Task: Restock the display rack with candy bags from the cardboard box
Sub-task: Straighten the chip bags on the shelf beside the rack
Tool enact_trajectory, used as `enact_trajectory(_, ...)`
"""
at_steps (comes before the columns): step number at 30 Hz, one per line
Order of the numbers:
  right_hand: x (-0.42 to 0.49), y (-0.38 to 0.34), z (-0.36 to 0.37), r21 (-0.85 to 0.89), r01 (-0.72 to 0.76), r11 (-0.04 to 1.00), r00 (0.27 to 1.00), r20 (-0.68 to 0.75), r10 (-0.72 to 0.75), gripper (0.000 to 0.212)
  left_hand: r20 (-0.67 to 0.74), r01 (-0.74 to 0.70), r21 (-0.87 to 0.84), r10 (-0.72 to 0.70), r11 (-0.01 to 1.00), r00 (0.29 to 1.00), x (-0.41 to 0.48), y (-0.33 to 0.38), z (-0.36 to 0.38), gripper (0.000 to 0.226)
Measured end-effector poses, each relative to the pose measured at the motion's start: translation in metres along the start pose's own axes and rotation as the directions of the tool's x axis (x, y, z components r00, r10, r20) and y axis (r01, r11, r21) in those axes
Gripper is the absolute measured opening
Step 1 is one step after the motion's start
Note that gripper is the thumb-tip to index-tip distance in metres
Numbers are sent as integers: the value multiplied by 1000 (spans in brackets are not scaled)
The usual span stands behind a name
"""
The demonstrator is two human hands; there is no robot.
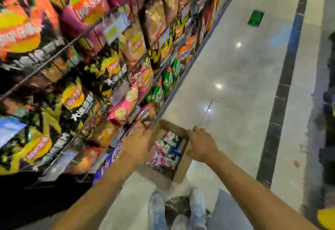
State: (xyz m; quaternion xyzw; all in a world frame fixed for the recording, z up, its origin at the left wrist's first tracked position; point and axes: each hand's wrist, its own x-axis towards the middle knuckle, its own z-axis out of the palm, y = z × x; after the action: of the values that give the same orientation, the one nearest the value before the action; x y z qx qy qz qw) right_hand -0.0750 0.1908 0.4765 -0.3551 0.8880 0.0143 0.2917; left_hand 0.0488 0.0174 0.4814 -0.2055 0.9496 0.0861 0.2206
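Observation:
A brown cardboard box sits open-topped in front of me, just right of the display rack's bottom end. Pink, white and blue candy bags fill it. My left hand presses on the box's left wall, fingers curled over the edge. On the right rim, my right hand has its thumb on the outer wall. I cannot tell whether the box rests on the floor. The wire display rack runs along my left, packed with chip and snack bags.
The glossy tiled aisle floor stretches ahead on the right, crossed by a dark stripe. A green marker lies far up the aisle. My shoes stand just behind the box. A yellow object shows at the bottom right.

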Motion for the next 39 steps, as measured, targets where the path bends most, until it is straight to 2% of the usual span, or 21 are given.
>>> enact_trajectory(2,47,17,51,12,-1,1000,999,41,0,68,36,69,3,-70,998,997,36,2,67,56)
enact_trajectory(4,98,34,109,-7,6,1000,999,53,-6,69,62,75,-1,-75,997,995,73,6,135,56)
enact_trajectory(7,171,58,194,-70,52,996,998,44,-49,70,137,15,41,-20,999,990,131,12,241,60)
enact_trajectory(10,244,79,266,-181,131,975,991,19,-129,61,155,-38,120,19,992,988,196,9,339,63)
enact_trajectory(13,316,90,321,-201,177,963,984,29,-174,52,161,-100,210,67,972,985,249,4,417,69)
enact_trajectory(17,399,90,378,-261,201,944,977,123,-174,65,143,-253,266,222,930,965,295,5,489,64)
enact_trajectory(19,421,86,395,-293,189,937,973,185,-138,72,169,-379,296,343,877,924,304,11,509,73)
enact_trajectory(21,432,81,405,-310,181,933,964,242,-107,74,240,-449,346,384,824,891,305,16,523,84)
enact_trajectory(24,438,79,417,-336,160,928,963,258,-73,85,334,-441,446,313,778,889,304,24,536,90)
enact_trajectory(28,434,78,427,-418,135,898,971,237,-35,97,360,-442,468,292,765,886,307,32,543,79)
enact_trajectory(30,430,74,425,-457,155,876,976,209,-63,89,351,-451,464,309,762,884,308,30,543,79)
enact_trajectory(33,432,74,416,-454,170,875,985,113,-132,63,338,-453,448,323,770,884,309,22,534,78)
enact_trajectory(36,432,79,402,-398,166,902,984,1,-180,41,343,-444,458,307,770,888,310,15,527,84)
enact_trajectory(39,422,80,392,-332,163,929,977,-81,-200,30,331,-416,476,281,775,901,308,12,526,89)
